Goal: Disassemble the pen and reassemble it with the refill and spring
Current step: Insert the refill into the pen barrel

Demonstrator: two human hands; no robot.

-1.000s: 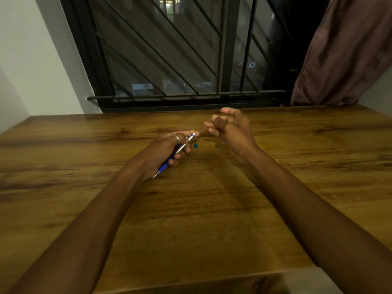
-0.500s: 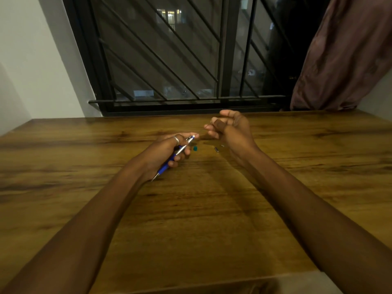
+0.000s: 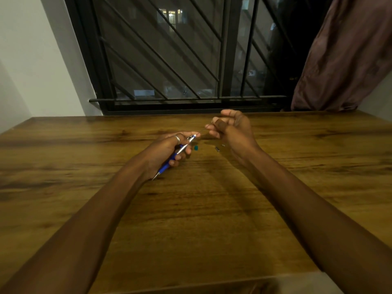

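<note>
My left hand (image 3: 167, 150) grips a blue and silver pen (image 3: 177, 154), its metal tip pointing down toward me and its open back end pointing up to the right. My right hand (image 3: 231, 130) is raised just right of that end, fingers pinched on a very thin rod (image 3: 203, 130) that is barely visible, with its tip close to the pen's back end. On the wooden table (image 3: 191, 209) between the hands lie a small teal cap (image 3: 196, 147) and two tiny metal pieces (image 3: 217, 149).
A barred window (image 3: 180, 60) runs behind the table's far edge. A brownish curtain (image 3: 343, 56) hangs at the back right. A white wall is at the left. The table's near edge is close to me.
The camera view has tilted slightly. My right hand has lifted a little and moved away from the left hand. The left hand keeps its hold on the pen.
</note>
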